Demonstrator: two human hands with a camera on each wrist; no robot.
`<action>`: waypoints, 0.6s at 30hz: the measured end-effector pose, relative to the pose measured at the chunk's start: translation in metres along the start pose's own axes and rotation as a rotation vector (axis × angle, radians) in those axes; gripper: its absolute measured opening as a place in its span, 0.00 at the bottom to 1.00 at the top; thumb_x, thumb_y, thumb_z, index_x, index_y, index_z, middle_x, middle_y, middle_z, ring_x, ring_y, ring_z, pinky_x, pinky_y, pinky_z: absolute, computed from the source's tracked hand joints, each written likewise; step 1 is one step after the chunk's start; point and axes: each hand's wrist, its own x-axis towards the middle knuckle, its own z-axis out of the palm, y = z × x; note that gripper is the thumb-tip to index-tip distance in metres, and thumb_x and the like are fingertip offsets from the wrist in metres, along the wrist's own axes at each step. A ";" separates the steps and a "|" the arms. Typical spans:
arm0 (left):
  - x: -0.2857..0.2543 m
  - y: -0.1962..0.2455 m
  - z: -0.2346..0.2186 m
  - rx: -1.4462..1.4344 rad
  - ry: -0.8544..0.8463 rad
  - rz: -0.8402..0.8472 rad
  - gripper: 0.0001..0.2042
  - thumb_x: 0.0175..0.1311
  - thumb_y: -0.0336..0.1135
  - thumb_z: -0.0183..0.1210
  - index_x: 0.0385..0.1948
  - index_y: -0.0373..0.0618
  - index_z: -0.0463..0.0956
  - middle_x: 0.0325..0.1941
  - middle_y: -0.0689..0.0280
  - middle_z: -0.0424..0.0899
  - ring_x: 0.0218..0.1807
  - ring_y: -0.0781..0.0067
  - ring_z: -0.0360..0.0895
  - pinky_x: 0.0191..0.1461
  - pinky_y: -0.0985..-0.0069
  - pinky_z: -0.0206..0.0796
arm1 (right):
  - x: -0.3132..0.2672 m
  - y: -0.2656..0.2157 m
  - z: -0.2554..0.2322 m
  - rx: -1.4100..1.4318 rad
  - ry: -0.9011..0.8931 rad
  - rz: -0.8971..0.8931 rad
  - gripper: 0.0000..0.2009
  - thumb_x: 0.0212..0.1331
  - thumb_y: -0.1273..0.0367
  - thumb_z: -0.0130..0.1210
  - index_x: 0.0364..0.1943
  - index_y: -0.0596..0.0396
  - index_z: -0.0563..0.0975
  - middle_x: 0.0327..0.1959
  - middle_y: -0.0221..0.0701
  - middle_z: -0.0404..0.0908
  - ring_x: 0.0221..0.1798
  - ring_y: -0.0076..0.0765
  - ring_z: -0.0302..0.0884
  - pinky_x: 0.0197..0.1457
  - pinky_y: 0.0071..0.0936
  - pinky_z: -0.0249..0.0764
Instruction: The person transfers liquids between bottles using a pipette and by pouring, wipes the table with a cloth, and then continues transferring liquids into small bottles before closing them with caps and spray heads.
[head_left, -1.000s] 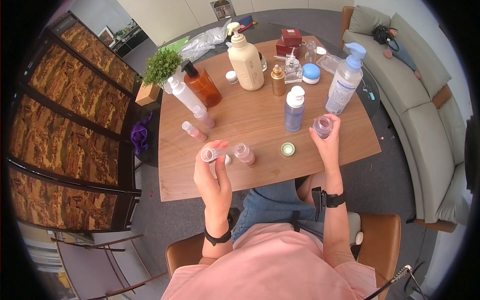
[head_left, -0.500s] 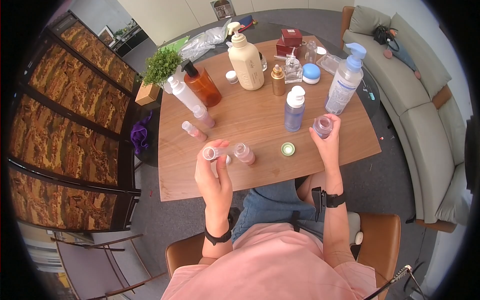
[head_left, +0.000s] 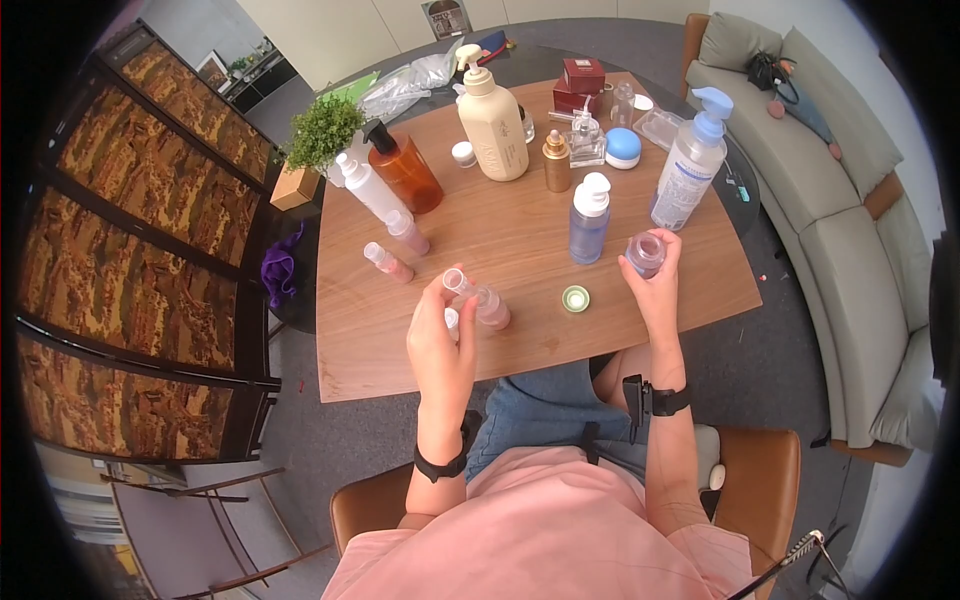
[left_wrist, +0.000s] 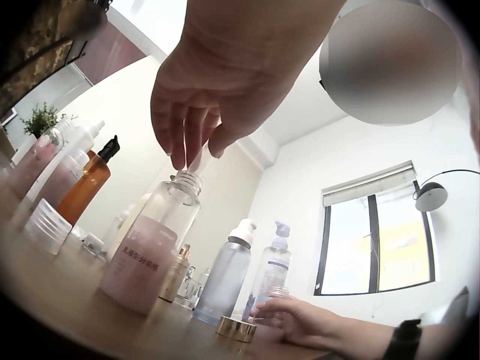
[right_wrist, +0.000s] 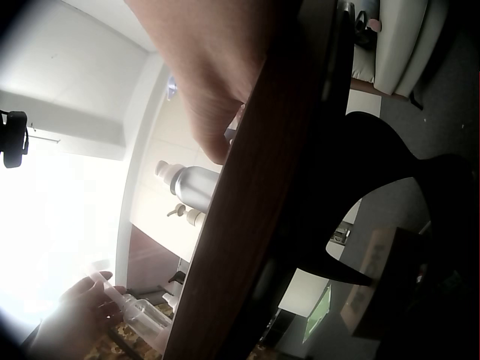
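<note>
My left hand [head_left: 440,345] pinches a clear tube-like piece with a round open end [head_left: 455,281] between thumb and fingers. Its lower end is at the threaded mouth of an uncapped bottle of pink liquid [left_wrist: 146,259], which stands on the table. A small white piece [head_left: 452,321] shows by the left fingers in the head view. Farther right, my right hand [head_left: 656,285] grips an open-mouthed clear bottle [head_left: 646,257] low at the tabletop. Between the hands lies a round lid [head_left: 575,298], green-rimmed from above and gold-sided [left_wrist: 236,328] in the left wrist view.
A pump bottle of bluish liquid [head_left: 588,225] and a blue-topped pump bottle [head_left: 685,175] stand beyond the right hand. Two small pink bottles [head_left: 388,262], an amber pump bottle [head_left: 410,180] and a tall cream pump bottle [head_left: 492,130] stand behind the left hand.
My left hand has moved right and slightly forward, bringing the clear tube-like piece from beside the pink bottle to its mouth and tilting it more upright. The right hand stays still.
</note>
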 end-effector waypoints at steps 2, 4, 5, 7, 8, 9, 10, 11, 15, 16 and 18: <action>-0.001 0.001 0.000 0.001 -0.023 -0.038 0.17 0.62 0.25 0.60 0.54 0.40 0.73 0.45 0.54 0.83 0.46 0.57 0.81 0.48 0.67 0.71 | 0.000 0.001 0.000 -0.002 -0.004 -0.002 0.27 0.50 0.77 0.65 0.53 0.54 0.63 0.47 0.33 0.71 0.50 0.30 0.71 0.55 0.29 0.69; -0.001 -0.001 -0.001 0.046 -0.033 -0.052 0.22 0.60 0.26 0.61 0.59 0.41 0.71 0.45 0.52 0.82 0.47 0.55 0.80 0.49 0.67 0.71 | 0.000 0.001 0.000 -0.002 -0.002 -0.002 0.27 0.50 0.77 0.65 0.53 0.54 0.63 0.47 0.33 0.71 0.50 0.30 0.71 0.55 0.29 0.69; -0.002 -0.001 -0.001 0.046 -0.033 -0.052 0.22 0.60 0.26 0.61 0.59 0.41 0.71 0.45 0.52 0.82 0.47 0.55 0.80 0.49 0.67 0.71 | 0.000 0.001 0.000 -0.002 0.001 -0.002 0.27 0.50 0.77 0.65 0.53 0.54 0.63 0.47 0.33 0.71 0.50 0.30 0.72 0.55 0.28 0.69; -0.004 -0.003 -0.003 0.060 -0.061 -0.069 0.23 0.62 0.29 0.60 0.61 0.42 0.69 0.45 0.51 0.82 0.49 0.54 0.80 0.51 0.65 0.69 | 0.000 0.001 0.000 0.001 0.001 0.002 0.27 0.50 0.77 0.65 0.53 0.54 0.63 0.47 0.33 0.71 0.50 0.30 0.72 0.55 0.28 0.69; -0.005 -0.004 -0.005 0.060 -0.060 -0.070 0.23 0.62 0.29 0.60 0.61 0.42 0.69 0.45 0.51 0.82 0.49 0.54 0.80 0.51 0.65 0.69 | 0.000 0.001 0.000 0.003 0.001 0.006 0.27 0.50 0.77 0.65 0.53 0.54 0.63 0.47 0.33 0.71 0.50 0.30 0.72 0.55 0.28 0.69; -0.007 -0.007 -0.007 0.054 -0.066 -0.096 0.23 0.64 0.31 0.59 0.61 0.42 0.69 0.46 0.51 0.82 0.50 0.54 0.79 0.53 0.65 0.68 | 0.000 0.001 0.000 0.003 0.000 0.005 0.27 0.50 0.77 0.65 0.53 0.54 0.63 0.47 0.33 0.71 0.50 0.30 0.72 0.55 0.28 0.69; -0.008 -0.010 -0.009 0.048 -0.072 -0.123 0.22 0.65 0.33 0.57 0.61 0.42 0.69 0.46 0.50 0.81 0.51 0.53 0.78 0.54 0.64 0.68 | 0.000 0.000 0.000 0.008 0.002 0.008 0.27 0.50 0.77 0.65 0.53 0.54 0.63 0.46 0.33 0.71 0.50 0.30 0.72 0.55 0.28 0.69; -0.009 -0.014 -0.010 0.048 -0.071 -0.124 0.22 0.65 0.33 0.57 0.61 0.42 0.69 0.46 0.50 0.81 0.51 0.53 0.78 0.54 0.64 0.68 | 0.000 0.000 0.000 0.013 0.005 0.011 0.27 0.50 0.77 0.65 0.53 0.53 0.63 0.46 0.33 0.71 0.50 0.30 0.72 0.55 0.28 0.69; -0.010 -0.028 -0.016 0.190 -0.143 -0.128 0.19 0.65 0.35 0.57 0.56 0.42 0.73 0.42 0.54 0.81 0.47 0.52 0.77 0.51 0.62 0.68 | -0.001 -0.001 0.001 0.014 0.004 0.009 0.27 0.50 0.77 0.65 0.54 0.53 0.63 0.46 0.33 0.71 0.50 0.30 0.72 0.55 0.28 0.69; -0.011 -0.030 -0.017 0.310 -0.213 -0.129 0.18 0.63 0.35 0.60 0.54 0.41 0.75 0.41 0.55 0.81 0.45 0.52 0.76 0.49 0.62 0.68 | -0.001 -0.001 0.001 0.008 0.005 0.011 0.27 0.50 0.76 0.65 0.54 0.53 0.63 0.46 0.33 0.71 0.50 0.31 0.71 0.55 0.28 0.69; -0.014 -0.033 -0.016 0.342 -0.234 -0.102 0.18 0.59 0.34 0.62 0.51 0.41 0.76 0.39 0.56 0.80 0.44 0.52 0.76 0.48 0.62 0.69 | -0.001 0.001 0.000 0.000 0.004 0.010 0.27 0.50 0.76 0.65 0.54 0.53 0.63 0.46 0.33 0.71 0.50 0.31 0.71 0.55 0.29 0.69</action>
